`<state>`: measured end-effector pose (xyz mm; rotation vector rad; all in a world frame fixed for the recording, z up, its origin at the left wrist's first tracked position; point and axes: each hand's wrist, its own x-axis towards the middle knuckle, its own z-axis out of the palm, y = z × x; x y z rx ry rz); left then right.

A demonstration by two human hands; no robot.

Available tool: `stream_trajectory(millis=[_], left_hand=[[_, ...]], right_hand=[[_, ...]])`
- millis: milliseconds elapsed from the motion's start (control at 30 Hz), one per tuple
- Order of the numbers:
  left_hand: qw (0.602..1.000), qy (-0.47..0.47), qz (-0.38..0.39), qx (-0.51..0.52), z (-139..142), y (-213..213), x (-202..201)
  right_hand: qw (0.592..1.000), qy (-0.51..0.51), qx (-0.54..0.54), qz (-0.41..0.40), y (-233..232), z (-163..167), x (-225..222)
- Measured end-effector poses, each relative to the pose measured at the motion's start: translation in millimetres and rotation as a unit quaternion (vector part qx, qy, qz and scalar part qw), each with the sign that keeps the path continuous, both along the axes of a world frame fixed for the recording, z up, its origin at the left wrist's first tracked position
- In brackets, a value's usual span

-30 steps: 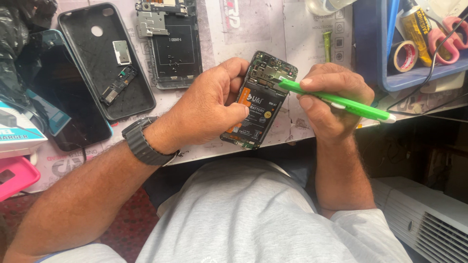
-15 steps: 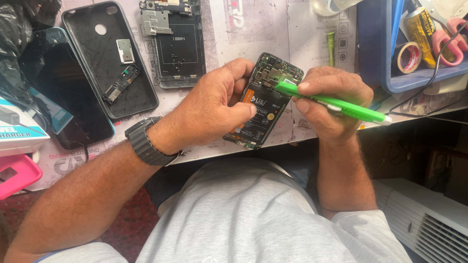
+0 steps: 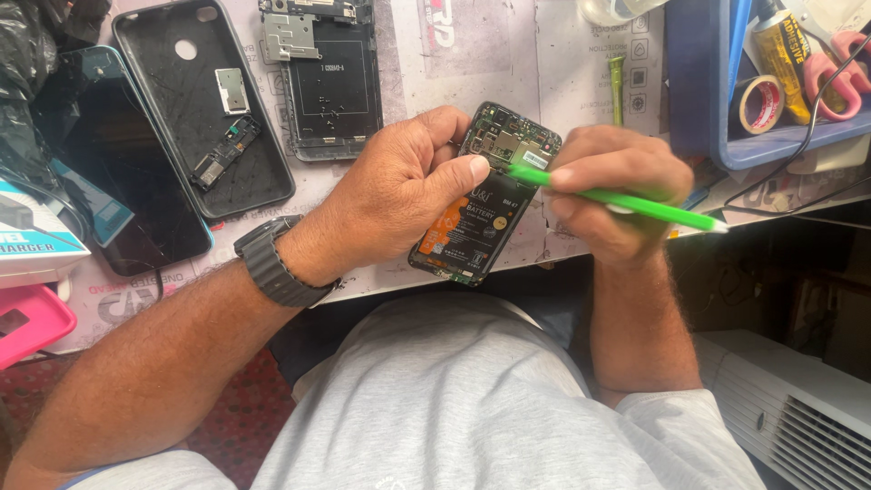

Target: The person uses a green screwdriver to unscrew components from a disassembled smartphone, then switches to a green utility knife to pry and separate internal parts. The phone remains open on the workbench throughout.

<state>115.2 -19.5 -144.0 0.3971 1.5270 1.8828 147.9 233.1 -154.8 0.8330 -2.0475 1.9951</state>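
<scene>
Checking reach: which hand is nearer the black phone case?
Left. The left hand holds the opened phone just right of the black phone case; the right hand is farther right, holding a green tool.

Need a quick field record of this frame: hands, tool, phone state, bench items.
left hand: grips the opened phone at its upper end, thumb across it
right hand: holds the green pry tool like a pen, tip on the phone's upper circuit area
phone state: back off, battery and board exposed
wrist: dark watch on the left arm
bench left: black back cover with small parts in it, a bare phone frame beside it
bench right: blue tray with a tape roll
</scene>
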Motion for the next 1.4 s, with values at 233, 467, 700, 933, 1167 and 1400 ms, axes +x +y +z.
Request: stream_trajectory(millis=[233,467,700,933,1167,1400], left_hand=[[0.999,0.024,0.01,-0.041,3,-1,-1],[1.0,-0.011,0.006,-0.008,3,-1,-4],[1.0,-0.003,0.012,-0.016,1,0,-2],[1.0,0.0,0.011,-0.028,2,-1,0],[0.995,-0.066,0.009,0.073,1,0,2],[0.997,-0.044,0.018,0.057,2,-2,3]], right_hand=[[0.999,-0.019,-0.005,-0.032,-1,1,4],[0.998,-0.036,0.006,-0.06,-5,7,5],[0.998,-0.046,-0.018,-0.037,-4,6,5],[0.999,-0.04,0.003,-0.015,-3,9,5],[0.974,-0.029,-0.147,-0.17,-5,-6,13],[0.957,0.058,-0.099,-0.267,-5,-12,17]])
